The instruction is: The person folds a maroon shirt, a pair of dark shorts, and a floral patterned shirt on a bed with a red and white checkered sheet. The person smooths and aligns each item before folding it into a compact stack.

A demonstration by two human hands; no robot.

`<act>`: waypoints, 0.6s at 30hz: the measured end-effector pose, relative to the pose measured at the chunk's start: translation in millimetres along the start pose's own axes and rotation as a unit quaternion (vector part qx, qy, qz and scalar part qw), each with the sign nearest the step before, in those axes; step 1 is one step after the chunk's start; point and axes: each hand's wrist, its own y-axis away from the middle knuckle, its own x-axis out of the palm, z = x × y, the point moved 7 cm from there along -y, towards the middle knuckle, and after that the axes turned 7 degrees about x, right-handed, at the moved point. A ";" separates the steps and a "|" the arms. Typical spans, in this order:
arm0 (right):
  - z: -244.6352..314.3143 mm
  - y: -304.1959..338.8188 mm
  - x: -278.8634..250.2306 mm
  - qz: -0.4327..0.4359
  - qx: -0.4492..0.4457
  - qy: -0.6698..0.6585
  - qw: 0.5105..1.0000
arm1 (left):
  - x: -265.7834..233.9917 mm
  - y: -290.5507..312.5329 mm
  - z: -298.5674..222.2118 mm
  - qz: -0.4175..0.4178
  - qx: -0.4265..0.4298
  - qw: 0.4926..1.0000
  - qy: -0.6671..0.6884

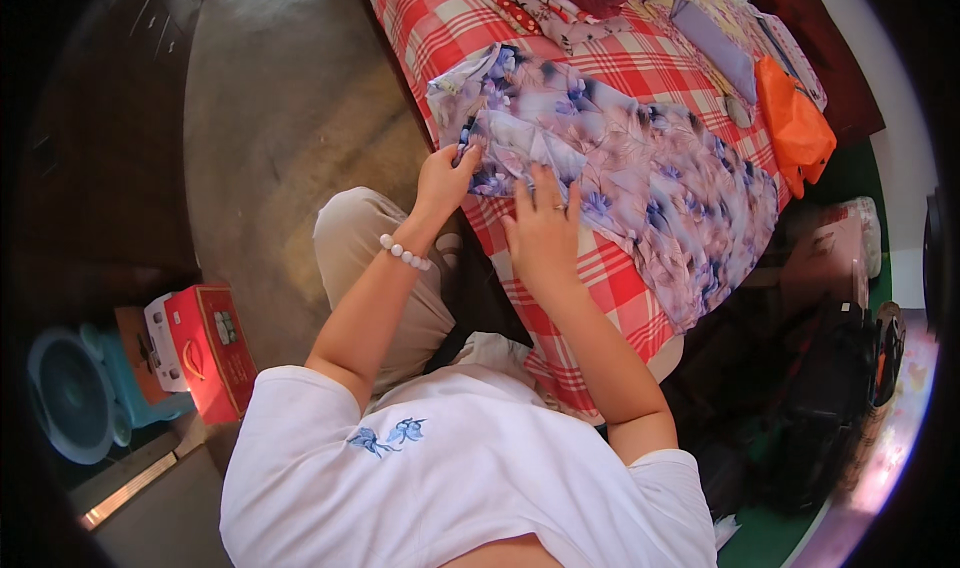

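Note:
A lavender garment with blue floral print [650, 168] lies spread over a red and white checked bed cover [618, 280]. It looks like a dress or skirt, but I cannot tell which. At its near left end, my left hand [446, 180] is closed on the edge of the cloth, thumb on top. A white bead bracelet circles that wrist. My right hand [544, 233] rests on the near side of the garment, fingers spread over a folded-up part. The garment's wider end fans out to the right, near the bed's edge.
More folded clothes [545, 8] are at the far end of the bed, beside an orange bag [796, 123]. A red box [214, 353] and a blue fan-like object [72, 396] stand at left. A black bag [830, 378] is at right.

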 end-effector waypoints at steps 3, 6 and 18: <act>-6.1 -6.3 -2.6 -0.009 0.036 0.008 0.999 | 3.2 -4.5 15.2 0.002 0.019 0.999 0.043; 4.6 -9.1 3.4 -0.029 0.039 0.020 0.999 | -16.2 -15.8 12.7 -0.208 0.076 0.975 0.013; 39.3 -55.6 39.0 -0.184 -0.019 0.116 0.976 | 10.4 -64.7 50.5 0.094 -0.295 0.813 0.493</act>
